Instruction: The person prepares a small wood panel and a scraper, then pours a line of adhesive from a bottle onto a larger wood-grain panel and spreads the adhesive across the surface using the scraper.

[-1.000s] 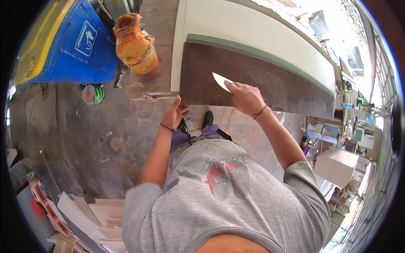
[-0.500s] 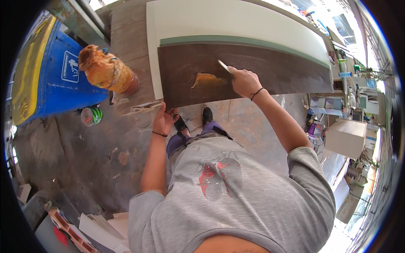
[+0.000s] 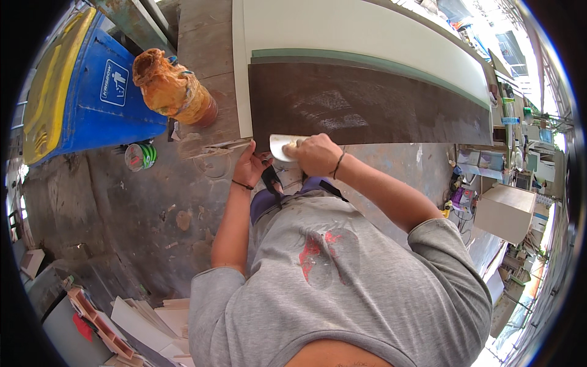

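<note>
My right hand [image 3: 318, 154] grips a flat white spreader [image 3: 282, 145], tilted just off the near edge of a dark brown sheet [image 3: 391, 110]. A yellowish residue shows on the spreader by my fingers. Pale streaks mark the left part of the brown sheet. My left hand [image 3: 246, 167] is at the sheet's near left corner, its thumb up against the edge and its other fingers loosely apart. Under the brown sheet lie a green-edged sheet [image 3: 318, 56] and a larger white board [image 3: 342, 24].
An orange-brown crusted container [image 3: 174, 92] stands on the wooden bench [image 3: 208, 67] to the left. Beyond it is a blue bin with a yellow lid [image 3: 92, 92]. A green-banded tin [image 3: 142, 156] sits on the floor. Board offcuts [image 3: 143, 324] lie behind at lower left.
My right hand has come left and toward me with the spreader, off the sheet. The yellow patch on the brown sheet is gone, with pale streaks there now. My left hand stays at the corner.
</note>
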`<state>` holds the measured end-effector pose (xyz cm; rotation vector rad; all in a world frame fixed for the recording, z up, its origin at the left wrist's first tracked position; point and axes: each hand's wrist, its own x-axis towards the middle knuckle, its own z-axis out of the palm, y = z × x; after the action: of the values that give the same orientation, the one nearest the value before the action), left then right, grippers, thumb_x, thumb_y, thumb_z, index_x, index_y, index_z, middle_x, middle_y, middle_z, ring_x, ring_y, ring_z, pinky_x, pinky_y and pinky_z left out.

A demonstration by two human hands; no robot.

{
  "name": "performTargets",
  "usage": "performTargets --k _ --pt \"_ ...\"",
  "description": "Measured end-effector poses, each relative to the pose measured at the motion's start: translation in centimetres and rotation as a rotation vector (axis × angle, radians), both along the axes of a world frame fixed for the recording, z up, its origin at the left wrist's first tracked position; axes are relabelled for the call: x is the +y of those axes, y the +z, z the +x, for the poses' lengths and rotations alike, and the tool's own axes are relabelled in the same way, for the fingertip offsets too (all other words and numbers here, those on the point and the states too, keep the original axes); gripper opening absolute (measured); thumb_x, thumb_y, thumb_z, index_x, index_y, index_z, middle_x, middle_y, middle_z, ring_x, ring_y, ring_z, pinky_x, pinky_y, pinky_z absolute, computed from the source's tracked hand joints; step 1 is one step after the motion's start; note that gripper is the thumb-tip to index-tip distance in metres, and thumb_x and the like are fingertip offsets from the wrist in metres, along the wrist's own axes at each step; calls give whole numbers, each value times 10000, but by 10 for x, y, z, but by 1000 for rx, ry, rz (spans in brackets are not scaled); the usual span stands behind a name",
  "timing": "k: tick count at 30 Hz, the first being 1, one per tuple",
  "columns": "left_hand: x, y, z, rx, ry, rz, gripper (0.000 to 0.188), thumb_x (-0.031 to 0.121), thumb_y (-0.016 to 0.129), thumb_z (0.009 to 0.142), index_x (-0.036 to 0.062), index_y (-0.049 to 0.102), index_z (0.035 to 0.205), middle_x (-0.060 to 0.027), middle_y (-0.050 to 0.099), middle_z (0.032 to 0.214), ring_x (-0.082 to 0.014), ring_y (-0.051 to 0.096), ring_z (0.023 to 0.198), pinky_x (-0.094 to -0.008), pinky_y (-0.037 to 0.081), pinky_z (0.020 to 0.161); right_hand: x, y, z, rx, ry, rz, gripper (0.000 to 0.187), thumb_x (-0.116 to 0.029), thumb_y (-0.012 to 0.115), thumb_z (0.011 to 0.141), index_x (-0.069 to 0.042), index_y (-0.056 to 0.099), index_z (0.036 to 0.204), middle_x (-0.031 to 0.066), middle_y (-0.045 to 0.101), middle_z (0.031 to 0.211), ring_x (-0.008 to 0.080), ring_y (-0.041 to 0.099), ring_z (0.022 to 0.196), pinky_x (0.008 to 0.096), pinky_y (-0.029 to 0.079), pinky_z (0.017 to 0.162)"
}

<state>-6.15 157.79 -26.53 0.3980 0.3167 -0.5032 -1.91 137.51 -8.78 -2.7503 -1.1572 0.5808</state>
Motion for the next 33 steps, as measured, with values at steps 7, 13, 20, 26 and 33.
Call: performTargets --k 7,13,20,26,33 --pt "7 8 2 -4 -38 180 256 342 548 916 153 600 1081 -31 666 1002 -173 612 935 -369 436 817 -3 51 -21 182 -35 33 341 -220 581 773 -171 598 1110 103 660 788 299 655 762 401 512 622" --pt "8 14 -2 -8 -58 119 329 427 513 915 163 599 1091 -49 642 1065 -214 561 1035 -429 416 856 -89 23 19 -283 -323 -87 422 -60 491 808 -103 507 1228 70 584 1102 227 587 1003 355 533 705" --pt "-4 35 0 52 3 157 244 373 577 894 174 617 1028 -27 652 1046 -189 583 995 -451 442 831 -79 -27 -45 -295 -241 -74 419 -98 506 802 2 519 1210 211 584 1040 350 603 920 362 547 635" --pt "-4 34 0 101 29 171 216 340 589 892 166 612 1016 -16 661 1004 -178 601 956 -453 438 839 -87 49 -24 -77 -248 -77 399 -91 504 777 -96 573 1169 113 648 939 233 635 865 370 536 638" --pt "-4 31 3 87 28 168 245 329 572 903 145 592 1063 -46 659 1044 -207 636 932 -435 458 848 -129 19 87 -189 -676 -147 312 -149 525 773 -98 602 1071 161 661 893 330 645 848 435 511 720"
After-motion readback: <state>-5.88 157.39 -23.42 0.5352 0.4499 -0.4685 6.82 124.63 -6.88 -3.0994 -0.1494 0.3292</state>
